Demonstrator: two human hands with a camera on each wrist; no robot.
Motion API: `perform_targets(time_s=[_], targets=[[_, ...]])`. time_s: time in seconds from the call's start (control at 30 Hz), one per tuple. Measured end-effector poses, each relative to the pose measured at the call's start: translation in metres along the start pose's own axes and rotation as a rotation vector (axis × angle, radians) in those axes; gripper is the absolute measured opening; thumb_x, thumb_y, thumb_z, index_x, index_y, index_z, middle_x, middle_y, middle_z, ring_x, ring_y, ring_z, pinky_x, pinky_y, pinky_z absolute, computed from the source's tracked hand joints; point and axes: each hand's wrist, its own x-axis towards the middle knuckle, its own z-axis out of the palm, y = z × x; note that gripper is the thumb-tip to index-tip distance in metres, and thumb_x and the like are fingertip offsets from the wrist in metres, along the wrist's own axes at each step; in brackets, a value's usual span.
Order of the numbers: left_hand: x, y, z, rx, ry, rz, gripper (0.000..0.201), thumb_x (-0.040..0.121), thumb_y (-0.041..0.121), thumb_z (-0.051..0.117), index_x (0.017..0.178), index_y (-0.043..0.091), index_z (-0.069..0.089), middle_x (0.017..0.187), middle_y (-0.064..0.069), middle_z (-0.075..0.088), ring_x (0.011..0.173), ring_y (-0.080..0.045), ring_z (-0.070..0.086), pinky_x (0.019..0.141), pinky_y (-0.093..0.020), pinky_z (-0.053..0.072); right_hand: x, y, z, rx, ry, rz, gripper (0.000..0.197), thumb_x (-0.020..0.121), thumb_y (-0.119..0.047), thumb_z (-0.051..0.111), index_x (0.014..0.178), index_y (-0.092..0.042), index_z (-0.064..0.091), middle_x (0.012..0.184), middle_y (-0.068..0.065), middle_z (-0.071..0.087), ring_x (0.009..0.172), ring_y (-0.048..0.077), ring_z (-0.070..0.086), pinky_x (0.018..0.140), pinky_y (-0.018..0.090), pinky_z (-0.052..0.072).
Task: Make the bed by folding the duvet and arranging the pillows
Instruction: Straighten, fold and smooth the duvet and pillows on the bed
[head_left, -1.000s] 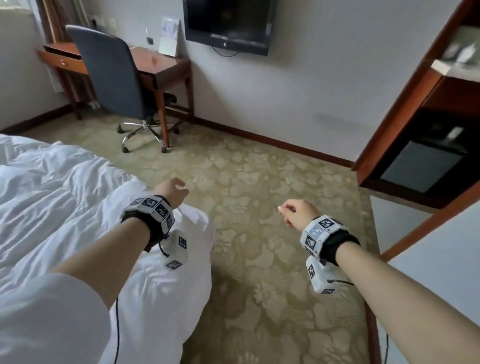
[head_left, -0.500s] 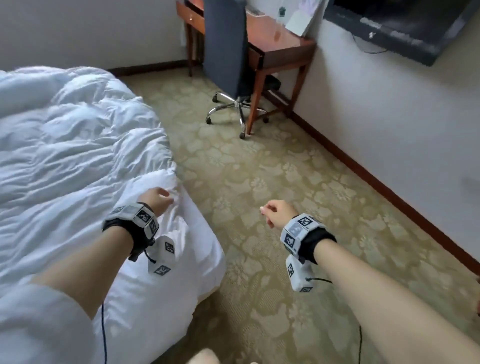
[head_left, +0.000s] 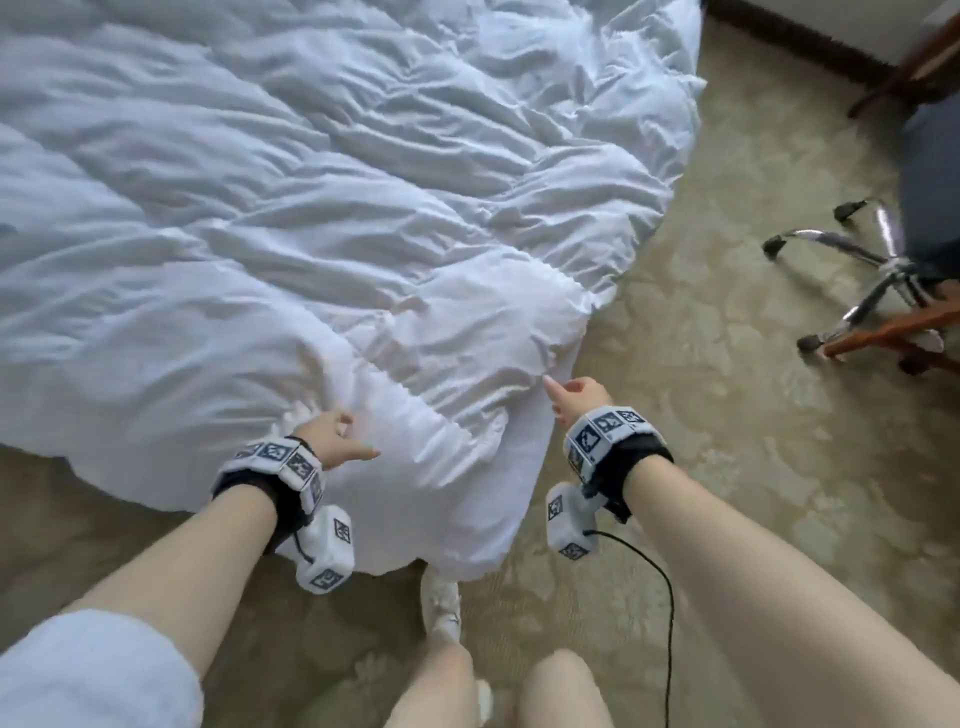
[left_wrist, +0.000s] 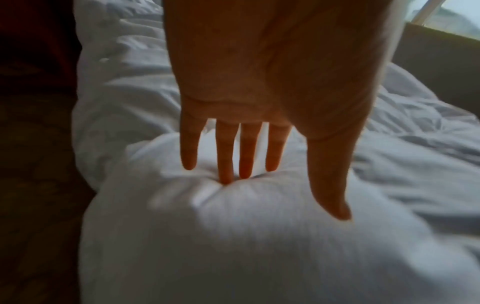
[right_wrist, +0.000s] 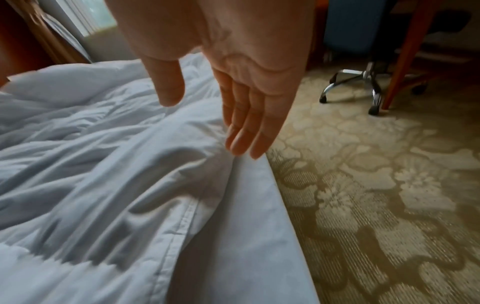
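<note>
The white, crumpled duvet (head_left: 322, 218) covers the bed, and its near corner hangs toward me. My left hand (head_left: 337, 436) lies on that corner; in the left wrist view its fingers (left_wrist: 228, 164) are straight and their tips press a dent into the duvet (left_wrist: 259, 246), thumb spread apart. My right hand (head_left: 571, 395) is at the corner's right edge, flat, with the fingertips (right_wrist: 241, 144) touching the duvet's (right_wrist: 103, 185) hanging fold. Neither hand grips any cloth. No pillows are in view.
An office chair (head_left: 878, 260) with a chrome wheeled base stands on the patterned carpet (head_left: 727, 467) at the right, beside a wooden desk leg (head_left: 893, 332). My knees and a white shoe (head_left: 441, 603) are just below the duvet corner. A black cable (head_left: 654, 566) hangs from my right wrist.
My view has swung from the room down onto the bed. Both hands went from hanging loosely curled in the air to reaching onto the duvet corner with fingers straightened.
</note>
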Motion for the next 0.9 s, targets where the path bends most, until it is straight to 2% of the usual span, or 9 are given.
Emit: perform_targets(time_s=[0.07,0.17,0.23,0.33,0.4,0.53,0.67,0.8,0.9], targets=[[0.0,-0.011,0.025,0.071,-0.021,-0.018,0.094,0.065,0.043,0.08,0.14,0.009,0.036,0.14,-0.015,0.046,0.125,-0.03,0.049,0.106,-0.036,0.04,0.03,-0.001,0.003,-0.021,-0.076,0.07,0.088,0.073,-0.068,0.058,0.132,-0.005,0.043,0.122,0.015,0.06,0.11,0.03,0.06,0.098,0.047,0.046],[-0.004,-0.021,0.059,0.23,-0.003,-0.024,0.119,0.059,0.046,0.082,0.149,0.016,0.011,0.152,-0.012,0.019,0.139,-0.033,0.027,0.115,-0.042,0.028,0.065,-0.006,0.0,0.022,-0.199,0.229,0.112,0.023,-0.094,0.054,0.11,-0.023,0.052,0.107,0.012,0.065,0.099,0.031,0.065,0.09,0.049,0.051],[-0.009,-0.017,0.081,0.312,0.04,-0.046,0.111,0.067,0.04,0.078,0.149,0.016,0.008,0.152,-0.01,0.017,0.139,-0.032,0.025,0.113,-0.041,0.03,0.087,-0.017,-0.007,0.102,-0.27,0.256,0.098,0.033,-0.09,0.059,0.1,-0.02,0.056,0.096,0.009,0.068,0.088,0.027,0.068,0.082,0.045,0.054],[-0.011,0.01,0.094,0.253,0.243,-0.172,0.055,0.085,0.016,0.057,0.136,0.015,0.035,0.136,-0.01,0.044,0.121,-0.03,0.048,0.097,-0.04,0.045,0.105,-0.056,-0.021,0.091,-0.301,0.146,0.068,0.066,-0.07,0.062,0.078,-0.003,0.069,0.054,0.011,0.067,0.045,0.022,0.065,0.049,0.022,0.051],[-0.019,0.032,0.096,0.18,0.338,-0.277,0.035,0.088,0.01,0.048,0.123,0.013,0.049,0.122,-0.011,0.058,0.11,-0.031,0.057,0.088,-0.038,0.048,0.111,-0.08,-0.029,0.097,-0.33,0.1,0.041,0.075,-0.05,0.068,0.066,-0.01,0.065,0.038,0.008,0.057,0.039,0.023,0.06,0.055,0.026,0.055],[-0.06,0.072,0.092,-0.008,0.492,-0.436,0.023,0.087,0.01,0.049,0.108,0.013,0.058,0.105,-0.016,0.065,0.096,-0.035,0.061,0.077,-0.037,0.049,0.099,-0.109,-0.064,-0.006,-0.462,-0.01,0.033,0.077,-0.034,0.07,0.09,-0.005,0.062,0.075,0.012,0.061,0.079,0.031,0.063,0.089,0.049,0.052],[-0.114,0.126,0.088,-0.045,0.511,-0.475,0.028,0.089,0.014,0.049,0.114,0.02,0.059,0.11,-0.01,0.066,0.098,-0.032,0.062,0.078,-0.032,0.049,0.081,-0.126,-0.122,-0.01,-0.543,-0.081,0.02,0.085,-0.021,0.063,0.098,-0.008,0.058,0.095,0.013,0.062,0.096,0.034,0.064,0.089,0.049,0.052],[-0.161,0.193,0.101,-0.053,0.521,-0.464,0.024,0.089,0.017,0.048,0.109,0.023,0.059,0.107,-0.006,0.066,0.093,-0.028,0.062,0.067,-0.027,0.042,0.066,-0.132,-0.193,-0.019,-0.555,-0.18,0.013,0.089,-0.02,0.059,0.095,-0.009,0.055,0.079,0.01,0.056,0.071,0.028,0.058,0.078,0.045,0.052],[-0.185,0.241,0.122,-0.045,0.546,-0.449,0.023,0.089,0.018,0.048,0.108,0.025,0.06,0.109,-0.006,0.066,0.093,-0.027,0.061,0.068,-0.027,0.042,0.065,-0.126,-0.242,-0.056,-0.536,-0.248,0.023,0.088,-0.021,0.061,0.103,-0.007,0.052,0.084,0.012,0.053,0.073,0.028,0.055,0.068,0.043,0.054]])
